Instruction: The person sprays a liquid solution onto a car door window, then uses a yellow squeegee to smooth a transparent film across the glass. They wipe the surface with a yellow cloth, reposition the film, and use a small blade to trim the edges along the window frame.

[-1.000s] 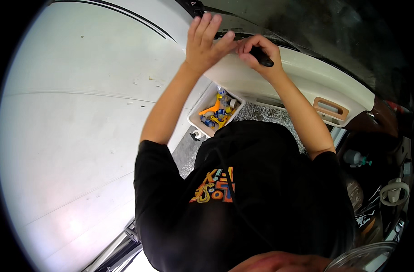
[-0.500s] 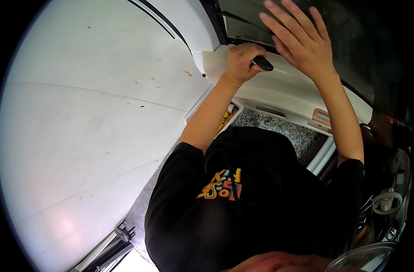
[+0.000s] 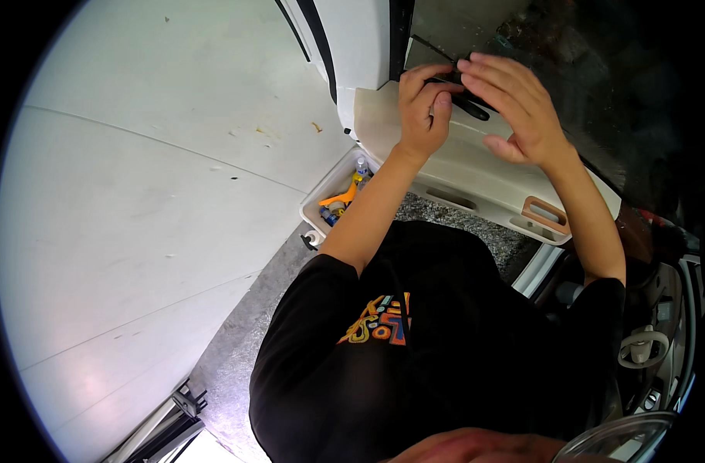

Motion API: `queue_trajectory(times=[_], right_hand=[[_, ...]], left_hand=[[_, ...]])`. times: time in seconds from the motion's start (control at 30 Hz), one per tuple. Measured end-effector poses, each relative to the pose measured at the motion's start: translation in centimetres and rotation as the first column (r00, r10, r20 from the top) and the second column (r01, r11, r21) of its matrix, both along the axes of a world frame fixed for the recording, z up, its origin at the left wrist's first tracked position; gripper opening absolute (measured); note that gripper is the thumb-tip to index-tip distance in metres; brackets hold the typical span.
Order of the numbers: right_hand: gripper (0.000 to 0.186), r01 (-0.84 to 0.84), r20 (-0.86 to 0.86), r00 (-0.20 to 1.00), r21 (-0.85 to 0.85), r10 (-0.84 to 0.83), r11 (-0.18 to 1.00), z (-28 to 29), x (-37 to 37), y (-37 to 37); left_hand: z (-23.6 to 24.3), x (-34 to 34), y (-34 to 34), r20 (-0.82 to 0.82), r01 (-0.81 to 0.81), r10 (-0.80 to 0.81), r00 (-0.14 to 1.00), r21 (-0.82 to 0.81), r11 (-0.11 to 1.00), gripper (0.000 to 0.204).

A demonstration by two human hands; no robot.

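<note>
My left hand (image 3: 420, 108) is closed around a slim black tool (image 3: 470, 102) at the top edge of a cream car door panel (image 3: 476, 174), just below the dark window glass (image 3: 568, 69). My right hand (image 3: 514, 104) lies over the tool's other end with its fingers spread and flat against the glass. Part of the tool is hidden under both hands. My black shirt with a coloured print (image 3: 414, 339) fills the lower middle of the view.
The door's lower pocket (image 3: 329, 202) holds an orange scraper and small bottles. A brown pull handle (image 3: 545, 212) sits in the panel. White floor (image 3: 152, 193) spreads to the left. A speckled grey mat (image 3: 236, 363) lies below. Car interior parts show at right (image 3: 645, 339).
My hands have come closer together on the tool at the window's lower edge. The view has swung, so the door pocket shows again at centre left.
</note>
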State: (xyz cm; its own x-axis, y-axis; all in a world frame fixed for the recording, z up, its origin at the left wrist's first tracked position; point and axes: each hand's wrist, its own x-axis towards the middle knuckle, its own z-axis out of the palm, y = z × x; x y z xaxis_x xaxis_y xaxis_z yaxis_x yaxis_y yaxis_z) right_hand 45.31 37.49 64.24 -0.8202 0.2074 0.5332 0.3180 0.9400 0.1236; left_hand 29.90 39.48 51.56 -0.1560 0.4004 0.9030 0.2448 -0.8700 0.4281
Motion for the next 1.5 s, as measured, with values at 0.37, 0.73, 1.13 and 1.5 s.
queue_trajectory(times=[0.37, 0.73, 1.13, 1.5], right_hand=[[0.016, -0.348, -0.699, 0.688, -0.553, -0.194, 0.757, -9.7, -2.7, 0.1], [0.019, -0.311, -0.743, 0.600, -0.558, -0.297, 0.769, -9.7, -3.0, -0.8], [0.015, -0.256, -0.694, 0.604, -0.635, -0.393, 0.729, -9.3, -3.1, -1.5], [0.014, -0.224, -0.696, 0.614, -0.607, -0.373, 0.763, -9.5, -3.0, -1.6]], left_hand=[[-2.2, 0.7, 0.5, -0.279, -0.238, 0.226, 0.933, -0.008, 0.971, 0.058], [-4.6, 2.4, -0.5, -0.353, -0.329, 0.275, 0.894, -0.103, 0.939, 0.076], [4.9, -0.9, -0.6, -0.185, -0.413, 0.438, 0.880, 0.160, 0.897, 0.048], [5.4, -0.1, -1.5, -0.189, -0.533, 0.545, 0.817, 0.115, 0.838, 0.048]])
